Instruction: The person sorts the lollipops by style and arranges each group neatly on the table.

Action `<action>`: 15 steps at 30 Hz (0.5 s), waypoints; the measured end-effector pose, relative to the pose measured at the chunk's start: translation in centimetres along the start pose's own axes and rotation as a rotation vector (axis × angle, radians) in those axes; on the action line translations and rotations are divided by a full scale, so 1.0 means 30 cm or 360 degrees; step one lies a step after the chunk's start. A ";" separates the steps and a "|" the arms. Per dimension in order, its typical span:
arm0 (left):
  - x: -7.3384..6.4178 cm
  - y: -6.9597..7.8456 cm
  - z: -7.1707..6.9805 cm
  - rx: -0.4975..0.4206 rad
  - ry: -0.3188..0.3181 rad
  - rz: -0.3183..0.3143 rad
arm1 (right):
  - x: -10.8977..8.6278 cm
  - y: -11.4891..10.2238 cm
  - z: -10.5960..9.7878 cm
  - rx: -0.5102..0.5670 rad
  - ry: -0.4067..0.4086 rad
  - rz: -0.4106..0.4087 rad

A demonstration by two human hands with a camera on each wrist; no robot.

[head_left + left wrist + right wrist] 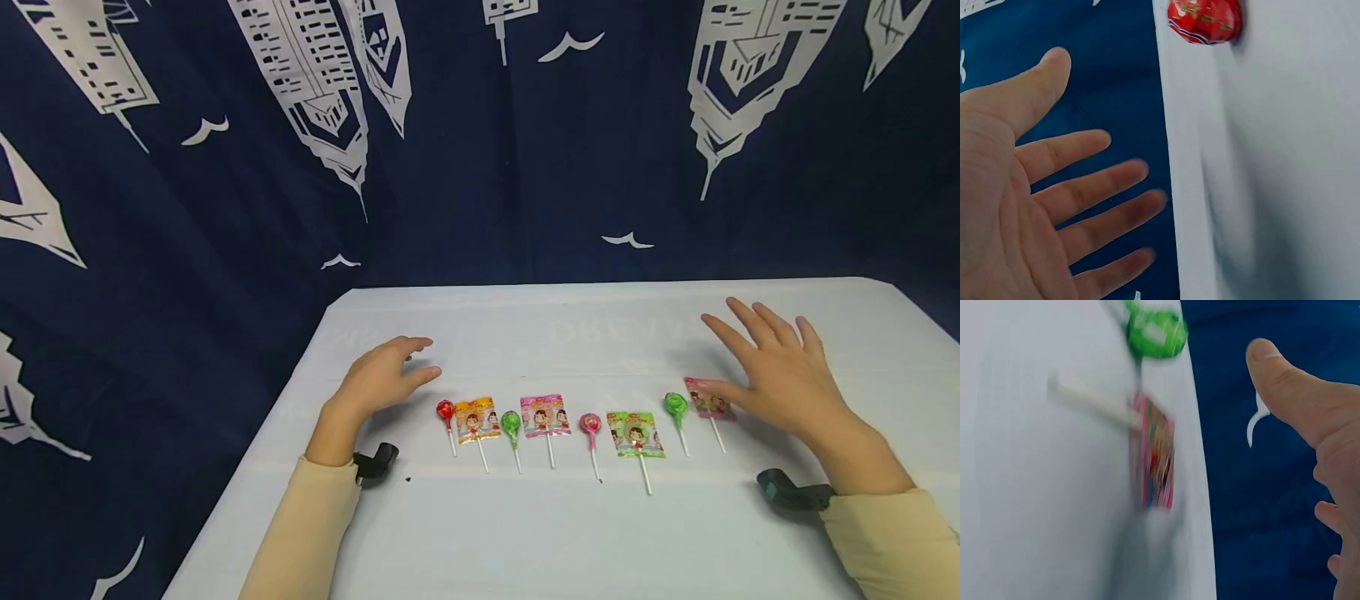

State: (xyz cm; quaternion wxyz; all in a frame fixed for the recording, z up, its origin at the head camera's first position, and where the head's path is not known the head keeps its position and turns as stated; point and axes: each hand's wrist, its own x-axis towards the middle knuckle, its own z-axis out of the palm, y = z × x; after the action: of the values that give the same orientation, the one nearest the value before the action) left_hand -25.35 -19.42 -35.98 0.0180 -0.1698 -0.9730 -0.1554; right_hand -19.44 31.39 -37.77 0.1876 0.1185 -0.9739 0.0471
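Several lollipops lie in a row on the white table, sticks toward the person. The left hand hovers with fingers extended, left of a red ball lollipop; the left wrist view shows its palm and a red wrapper. At the row's right end, the right hand is spread over a flat pink-wrapped lollipop, its thumb partly hiding the wrapper. The right wrist view shows that lollipop blurred and apart from the thumb, near a green ball lollipop. Neither hand holds anything.
Between the hands lie an orange flat lollipop, a green ball one, a pink flat one, a pink ball one and a green flat one. A navy printed curtain hangs behind the table.
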 end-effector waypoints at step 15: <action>-0.003 -0.029 0.008 -0.0549 -0.0466 0.0098 | 0.103 -0.269 -0.061 0.0517 -0.0215 -0.0141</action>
State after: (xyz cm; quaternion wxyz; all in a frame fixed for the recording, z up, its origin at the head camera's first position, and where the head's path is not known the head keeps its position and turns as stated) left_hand -25.56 -20.16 -36.48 -0.1480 -0.2206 -0.9186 -0.2926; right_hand -19.56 23.16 -34.54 0.1022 0.1928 -0.9577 0.1874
